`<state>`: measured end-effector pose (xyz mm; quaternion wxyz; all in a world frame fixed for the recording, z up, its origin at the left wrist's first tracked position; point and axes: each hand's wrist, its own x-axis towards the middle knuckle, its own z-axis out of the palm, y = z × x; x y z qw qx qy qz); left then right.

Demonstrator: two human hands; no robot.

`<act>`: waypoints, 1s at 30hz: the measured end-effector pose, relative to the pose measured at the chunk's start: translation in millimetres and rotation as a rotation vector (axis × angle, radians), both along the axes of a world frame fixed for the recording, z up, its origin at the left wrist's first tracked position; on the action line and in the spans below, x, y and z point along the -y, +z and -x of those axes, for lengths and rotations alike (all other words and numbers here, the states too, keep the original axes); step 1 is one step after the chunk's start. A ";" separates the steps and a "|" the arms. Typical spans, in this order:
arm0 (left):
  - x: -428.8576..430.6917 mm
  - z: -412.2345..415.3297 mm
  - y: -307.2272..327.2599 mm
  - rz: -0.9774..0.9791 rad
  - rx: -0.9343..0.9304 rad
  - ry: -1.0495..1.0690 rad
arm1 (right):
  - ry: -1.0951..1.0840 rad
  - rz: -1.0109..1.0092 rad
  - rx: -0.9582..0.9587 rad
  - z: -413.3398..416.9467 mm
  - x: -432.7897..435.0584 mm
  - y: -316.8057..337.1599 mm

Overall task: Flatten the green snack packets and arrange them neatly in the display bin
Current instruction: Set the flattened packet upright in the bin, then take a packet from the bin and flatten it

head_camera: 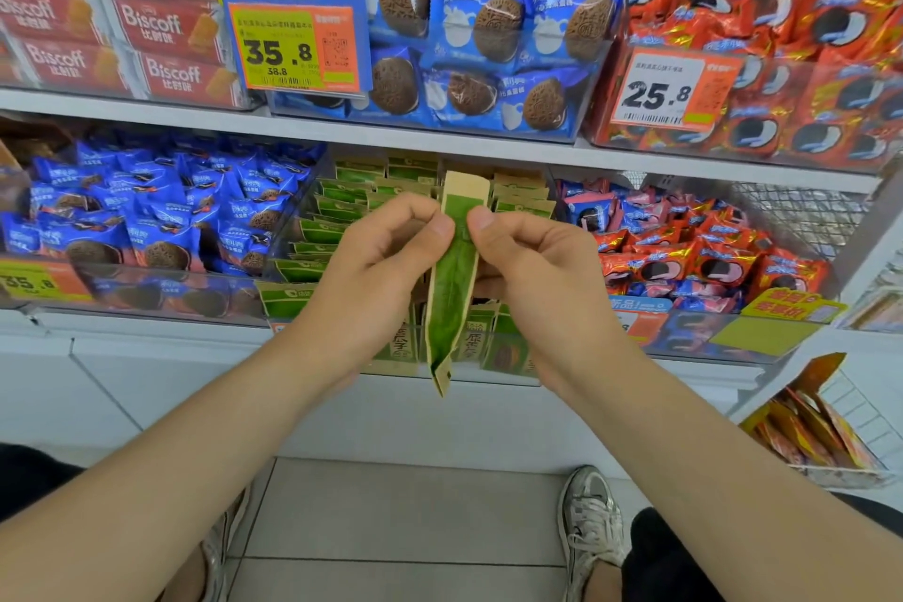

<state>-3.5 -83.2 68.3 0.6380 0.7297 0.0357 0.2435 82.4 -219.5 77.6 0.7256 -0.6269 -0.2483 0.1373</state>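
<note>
A green snack packet point(452, 288) with tan edges hangs upright, seen edge-on, in front of the lower shelf. My left hand point(386, 254) pinches its left side with thumb and curled fingers. Opposite it, my right hand point(532, 259) pinches the right side, and the two thumbs nearly meet on the green face. Behind the hands stands the clear display bin point(288, 235), filled with several more green packets point(342, 205) standing in rows. The hands hide the bin's middle.
Blue cookie packs point(146, 220) fill the bin to the left; red and blue packs point(708, 259) fill the one to the right. The upper shelf point(440, 137) carries blue cookie packs, red packs and Biscoff boxes. An orange-packet rack point(811, 425) stands low right. My shoes point(591, 518) are below.
</note>
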 end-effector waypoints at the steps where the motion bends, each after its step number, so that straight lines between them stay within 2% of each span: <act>1: 0.8 0.6 0.4 0.024 -0.019 0.002 | 0.001 0.010 0.000 0.1 0.3 -0.9; 4: 1.9 0.2 0.0 0.075 -0.037 0.027 | -0.021 0.017 0.021 0.3 1.8 0.4; 6: 0.0 -1.5 -0.9 0.108 -0.023 0.074 | -0.051 0.053 0.109 -1.2 2.1 0.9; 9: -5.0 -6.3 -0.3 0.194 0.011 0.170 | -0.001 0.273 0.267 1.7 0.9 -1.1; 11: -7.6 -8.5 1.2 0.265 0.024 0.215 | 0.076 0.374 0.228 7.7 -0.4 -4.2; 14: -7.9 -8.4 0.8 0.322 -0.001 0.159 | 0.066 0.238 0.082 13.1 -2.2 -6.2; 18: -1.4 -0.8 -2.5 0.169 -0.098 0.064 | -0.120 0.180 0.230 0.2 -1.1 -8.0; 22: 0.4 3.2 -8.8 -0.045 -0.097 0.118 | -0.170 0.232 0.319 -1.7 -0.6 -12.6; 30: 0.8 5.9 -11.9 -0.019 -0.094 0.057 | -0.199 0.313 0.245 -5.2 -3.6 -17.6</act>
